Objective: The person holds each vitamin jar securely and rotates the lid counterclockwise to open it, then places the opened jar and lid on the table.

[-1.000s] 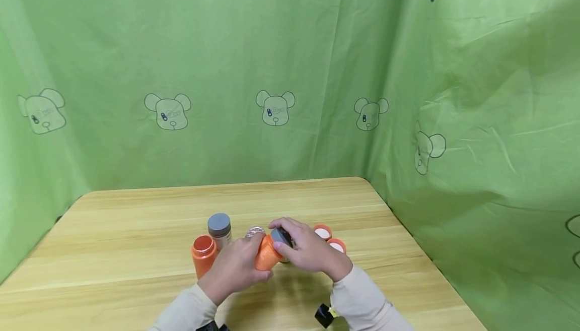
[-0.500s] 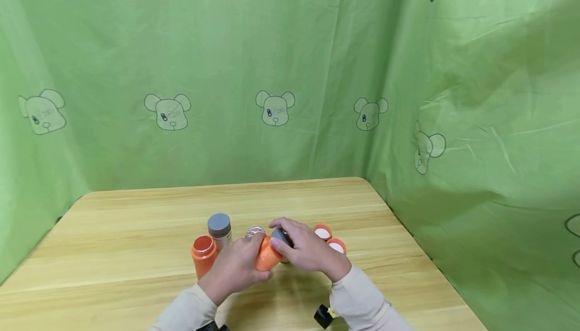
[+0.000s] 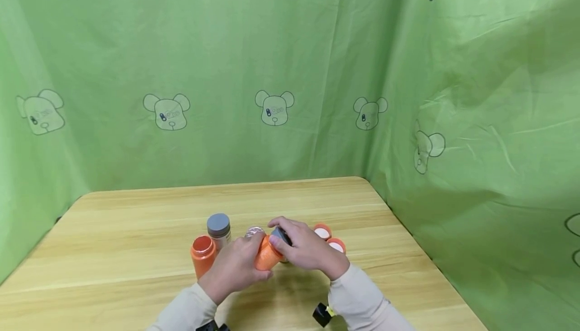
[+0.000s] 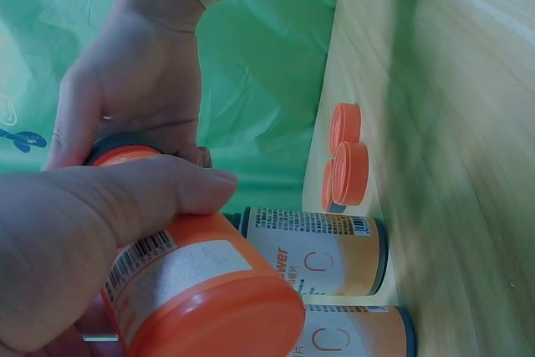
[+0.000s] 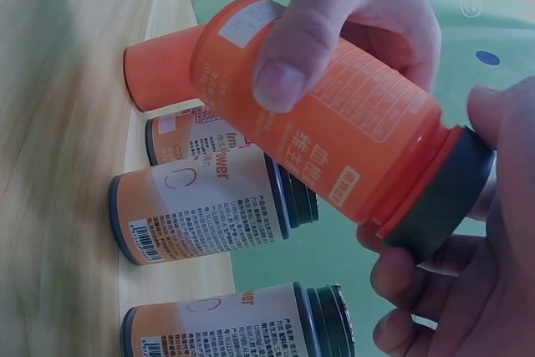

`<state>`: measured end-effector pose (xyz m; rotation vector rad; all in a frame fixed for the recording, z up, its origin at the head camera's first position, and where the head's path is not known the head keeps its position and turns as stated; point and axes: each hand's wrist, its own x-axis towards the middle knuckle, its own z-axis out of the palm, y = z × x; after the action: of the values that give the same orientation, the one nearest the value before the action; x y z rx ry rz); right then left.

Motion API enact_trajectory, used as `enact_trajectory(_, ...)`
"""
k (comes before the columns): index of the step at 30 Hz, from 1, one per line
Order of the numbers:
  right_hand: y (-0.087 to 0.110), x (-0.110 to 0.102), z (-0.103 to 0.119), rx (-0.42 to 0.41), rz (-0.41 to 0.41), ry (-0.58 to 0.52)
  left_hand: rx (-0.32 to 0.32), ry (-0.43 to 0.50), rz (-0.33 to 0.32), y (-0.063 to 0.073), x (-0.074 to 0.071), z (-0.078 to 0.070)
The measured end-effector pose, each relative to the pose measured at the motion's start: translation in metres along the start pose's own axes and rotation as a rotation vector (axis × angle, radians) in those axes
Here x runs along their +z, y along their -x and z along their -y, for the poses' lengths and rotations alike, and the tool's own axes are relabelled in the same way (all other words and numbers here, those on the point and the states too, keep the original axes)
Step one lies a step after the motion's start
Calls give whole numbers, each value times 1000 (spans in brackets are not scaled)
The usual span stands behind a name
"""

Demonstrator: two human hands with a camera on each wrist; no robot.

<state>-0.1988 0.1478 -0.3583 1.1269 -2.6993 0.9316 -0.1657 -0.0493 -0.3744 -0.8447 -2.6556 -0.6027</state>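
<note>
My left hand (image 3: 235, 270) grips an orange supplement bottle (image 5: 313, 110), its thumb laid along the printed side. The bottle is tilted, its capped end toward the right. On its mouth sits a dark grey screw cap (image 5: 443, 194), which my right hand (image 3: 310, 250) pinches between thumb and fingers. In the right wrist view a ring of orange shows between cap and bottle body. Close behind my hands stand orange-and-white labelled bottles (image 5: 201, 206), partly hidden by them in the head view.
Left of my hands stand an uncapped orange bottle (image 3: 204, 256) and a grey-lidded bottle (image 3: 219, 226). A foil-topped bottle (image 3: 255, 231) shows just behind them. Orange caps (image 3: 337, 245) with white liners lie to the right. Green curtains (image 3: 226, 144) surround the wooden table (image 3: 136, 230).
My right thumb has shifted slightly up and left over the cap. The left hand and the bottle have hardly moved.
</note>
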Motion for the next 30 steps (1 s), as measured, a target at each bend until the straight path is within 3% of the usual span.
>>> enact_trajectory(11,2,-2,0,-46,1,-30,-25,14,13,0,-2,0)
enact_trajectory(22,2,0,-1,20,29,-13,-17,3,-2,0,0,0)
enact_trajectory(30,4,-2,-1,-29,19,-22,-21,4,-3,1,-1,1)
